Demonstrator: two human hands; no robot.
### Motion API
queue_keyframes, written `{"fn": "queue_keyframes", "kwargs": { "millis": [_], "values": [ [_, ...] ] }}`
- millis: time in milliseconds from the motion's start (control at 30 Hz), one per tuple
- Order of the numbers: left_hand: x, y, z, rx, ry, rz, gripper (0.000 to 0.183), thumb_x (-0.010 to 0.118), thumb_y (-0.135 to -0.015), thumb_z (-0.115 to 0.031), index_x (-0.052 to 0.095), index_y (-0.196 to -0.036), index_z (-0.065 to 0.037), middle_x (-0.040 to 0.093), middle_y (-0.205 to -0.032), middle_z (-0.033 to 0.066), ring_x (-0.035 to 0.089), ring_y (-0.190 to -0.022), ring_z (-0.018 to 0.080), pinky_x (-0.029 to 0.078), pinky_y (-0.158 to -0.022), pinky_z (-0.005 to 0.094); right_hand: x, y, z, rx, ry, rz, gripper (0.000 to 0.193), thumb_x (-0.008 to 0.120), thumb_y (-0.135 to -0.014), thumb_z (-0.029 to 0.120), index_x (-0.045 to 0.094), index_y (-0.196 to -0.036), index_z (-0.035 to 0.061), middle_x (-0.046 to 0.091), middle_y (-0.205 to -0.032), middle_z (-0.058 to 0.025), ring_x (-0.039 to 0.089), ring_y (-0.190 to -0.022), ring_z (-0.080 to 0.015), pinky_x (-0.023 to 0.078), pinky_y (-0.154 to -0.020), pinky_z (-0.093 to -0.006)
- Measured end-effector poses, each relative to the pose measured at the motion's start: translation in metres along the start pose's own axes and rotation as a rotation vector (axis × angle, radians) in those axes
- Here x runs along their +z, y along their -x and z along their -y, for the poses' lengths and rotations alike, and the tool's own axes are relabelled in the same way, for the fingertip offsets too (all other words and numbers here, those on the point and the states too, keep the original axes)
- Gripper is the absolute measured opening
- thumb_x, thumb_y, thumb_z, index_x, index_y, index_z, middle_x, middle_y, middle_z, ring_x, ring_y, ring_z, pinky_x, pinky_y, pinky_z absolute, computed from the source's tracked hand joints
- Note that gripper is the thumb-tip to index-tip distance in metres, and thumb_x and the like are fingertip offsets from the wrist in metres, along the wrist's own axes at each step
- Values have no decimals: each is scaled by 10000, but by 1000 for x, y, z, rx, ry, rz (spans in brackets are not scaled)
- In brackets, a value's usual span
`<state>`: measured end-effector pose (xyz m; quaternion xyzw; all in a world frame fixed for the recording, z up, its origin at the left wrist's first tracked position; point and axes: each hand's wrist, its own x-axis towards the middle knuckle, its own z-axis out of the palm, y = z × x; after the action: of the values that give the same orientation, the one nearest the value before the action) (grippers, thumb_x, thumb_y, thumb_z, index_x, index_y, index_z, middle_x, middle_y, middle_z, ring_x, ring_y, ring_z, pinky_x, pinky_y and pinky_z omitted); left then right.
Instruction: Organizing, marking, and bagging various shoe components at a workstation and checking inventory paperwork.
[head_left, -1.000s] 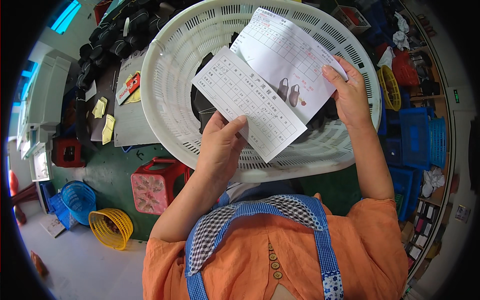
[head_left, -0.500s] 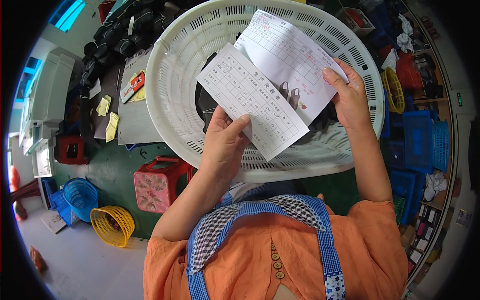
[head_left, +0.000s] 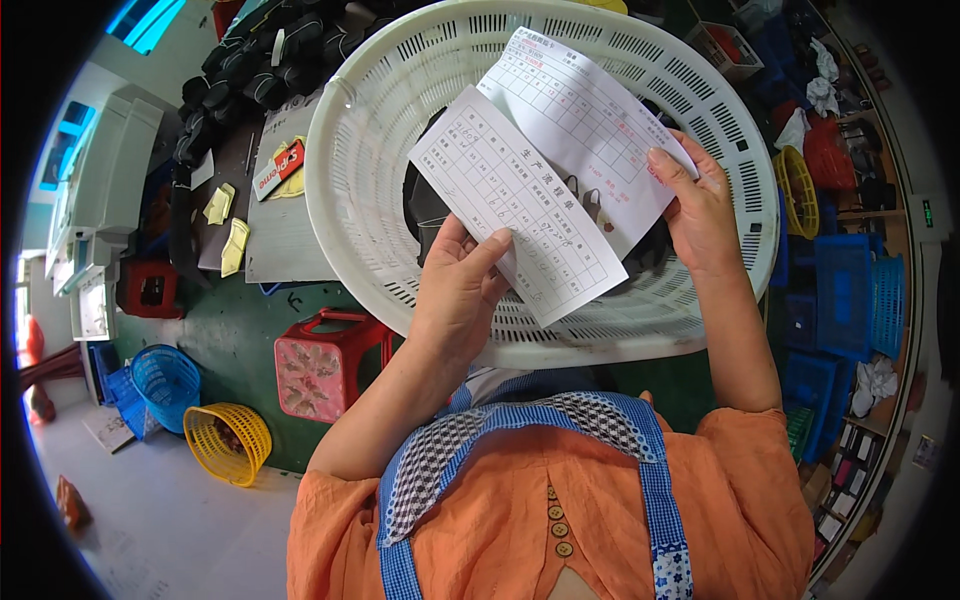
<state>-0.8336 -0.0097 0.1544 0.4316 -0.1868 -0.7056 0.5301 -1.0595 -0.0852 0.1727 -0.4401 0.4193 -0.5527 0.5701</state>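
Note:
My left hand (head_left: 460,285) pinches the lower left edge of a white printed form (head_left: 520,205) with handwriting in its table, thumb on top. With my right hand (head_left: 697,195) I grip the right edge of a larger paper sheet (head_left: 575,105), which bears a printed table and a small picture of shoes. The form overlaps the sheet's lower left part. Both papers are held over a big white plastic basket (head_left: 345,205) with slotted walls. Black pieces (head_left: 428,205) lie in the basket, mostly hidden beneath the papers.
On the left, a table (head_left: 290,240) carries bundled black parts (head_left: 265,85) and yellow paper pieces (head_left: 233,247). A red stool (head_left: 318,375), a yellow basket (head_left: 228,445) and a blue basket (head_left: 165,385) stand on the floor. Blue crates (head_left: 845,300) and shelves line the right side.
The whole scene has shifted slightly to the right in view. The larger sheet sits a little lower behind the form, covering more of its shoe picture. Both hands keep their grips.

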Motion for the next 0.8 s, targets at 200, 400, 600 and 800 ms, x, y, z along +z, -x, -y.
{"fn": "queue_keyframes", "kwargs": {
  "millis": [200,400,600,800],
  "values": [
    [8,-12,-3,77,113,14,385,630,-871,-46,470,-1220,-45,608,-1150,83,586,-1061,166,494,-897,342,2,-7,5,-4,-8,33,321,647,-882,95,557,-1159,-39,643,-1041,-102,622,-915,-117,513,-824,-256],
    [-6,6,-23,335,166,-89,481,715,-746,1,482,-1167,-14,619,-1086,118,624,-969,196,515,-872,348,36,-9,14,48,48,3,472,694,-775,80,544,-1206,-39,604,-1102,-119,573,-1005,-189,432,-922,-319],
    [-40,24,-33,565,161,-32,784,775,-710,-111,365,-1372,-16,522,-1248,118,505,-1157,193,400,-997,329,20,-51,10,15,161,262,595,615,-825,151,398,-1348,-29,504,-1260,-178,506,-1144,-258,403,-989,-393],
    [-22,87,-18,920,456,-251,659,737,-749,-11,435,-1329,-91,577,-1214,58,557,-1118,166,446,-977,345,92,-87,3,17,255,773,519,636,-869,168,461,-1315,-32,553,-1217,-132,534,-1105,-200,403,-976,-338]
  ]
}}
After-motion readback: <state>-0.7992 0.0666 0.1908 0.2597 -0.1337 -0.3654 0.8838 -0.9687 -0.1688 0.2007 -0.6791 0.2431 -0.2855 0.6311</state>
